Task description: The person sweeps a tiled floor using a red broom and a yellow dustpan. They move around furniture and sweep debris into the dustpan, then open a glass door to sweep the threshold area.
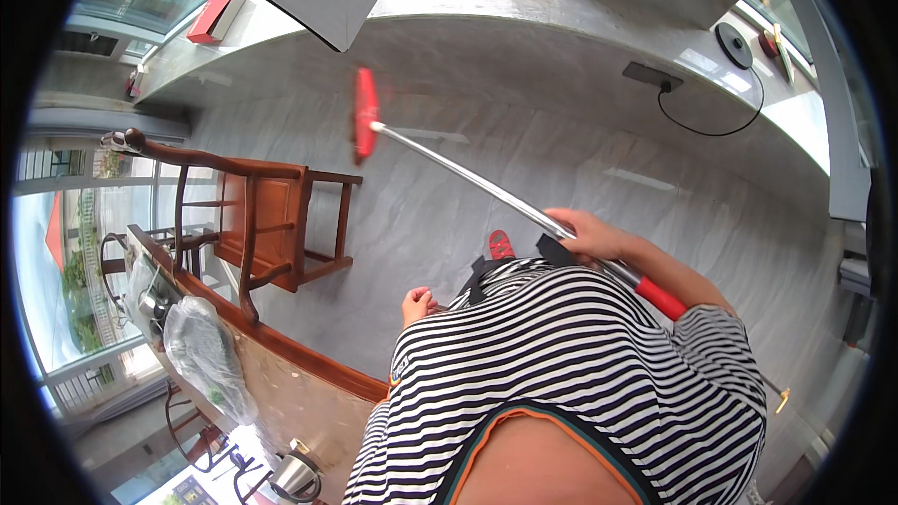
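Grey marble-look stone floor (524,159) fills most of the view, its polished slabs running up to a pale curved step (561,33) near the top, where a black cable (711,126) trails from a dark flat floor socket (652,76). To the left stands a reddish-brown wooden armchair (267,220) with slatted arms, just beside a long wooden tabletop (299,393) with a dark brown edge. On that tabletop lies a clear plastic bag (201,355) with green leafy stuff inside; what else it holds cannot be told. Near the lower edge sits a shiny metal kettle (297,475), its contents hidden. Large windows (75,252) line the left side, showing greenery outside. The person wears a black-and-white striped shirt (580,374), which covers much of the lower middle. A long mop with a silver metal pole and red grip (505,201) slants from the lower right up toward the centre, its red flat head (364,115) resting on the floor well ahead of the person and apart from the armchair. The right hand (591,236) is wrapped around the pole partway down, fingers curled closed about it. The left hand (418,304) hangs free near the shirt, loosely curled into a fist and holding nothing visible. A red sandal (501,245) peeks out between shirt and pole.
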The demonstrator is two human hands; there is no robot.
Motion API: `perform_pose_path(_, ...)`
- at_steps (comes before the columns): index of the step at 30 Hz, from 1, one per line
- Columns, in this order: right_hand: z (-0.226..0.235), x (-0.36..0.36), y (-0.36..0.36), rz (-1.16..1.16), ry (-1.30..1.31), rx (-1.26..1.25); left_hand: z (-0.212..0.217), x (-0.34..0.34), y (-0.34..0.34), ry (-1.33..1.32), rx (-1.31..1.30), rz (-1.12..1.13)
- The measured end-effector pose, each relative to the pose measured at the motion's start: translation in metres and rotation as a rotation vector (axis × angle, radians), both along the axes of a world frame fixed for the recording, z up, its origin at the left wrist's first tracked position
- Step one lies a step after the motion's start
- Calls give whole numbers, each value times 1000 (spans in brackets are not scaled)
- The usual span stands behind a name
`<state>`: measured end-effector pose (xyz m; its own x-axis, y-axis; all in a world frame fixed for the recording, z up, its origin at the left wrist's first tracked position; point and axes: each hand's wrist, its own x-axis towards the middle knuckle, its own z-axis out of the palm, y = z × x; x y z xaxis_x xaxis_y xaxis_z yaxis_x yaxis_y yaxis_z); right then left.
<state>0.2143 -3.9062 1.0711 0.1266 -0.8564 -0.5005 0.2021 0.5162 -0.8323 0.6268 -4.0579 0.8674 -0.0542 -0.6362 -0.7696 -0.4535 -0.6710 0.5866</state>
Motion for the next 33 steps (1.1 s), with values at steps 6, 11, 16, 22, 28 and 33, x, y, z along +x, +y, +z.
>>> perform_pose_path(6, 43, 14, -96, -32, 1, -280, -58, 67, 25, -15, -136, -5)
perform_pose_path(11, 50, 12, -151, -208, -265, -236, -95, 114, 38, -18, -21, -121)
perform_pose_path(16, 49, -15, -99, -360, -286, -185, -136, 105, 10, 2, 97, -360)
perform_pose_path(22, 2, 7, 55, -596, -429, -122, -140, 29, -36, 127, 79, -362)
perform_pose_path(28, 13, 38, 249, -812, -492, 54, -52, -126, -48, -7, 13, -603)
perform_pose_path(33, -15, 103, 369, -880, -472, 344, -43, -184, -3, -38, 56, -711)
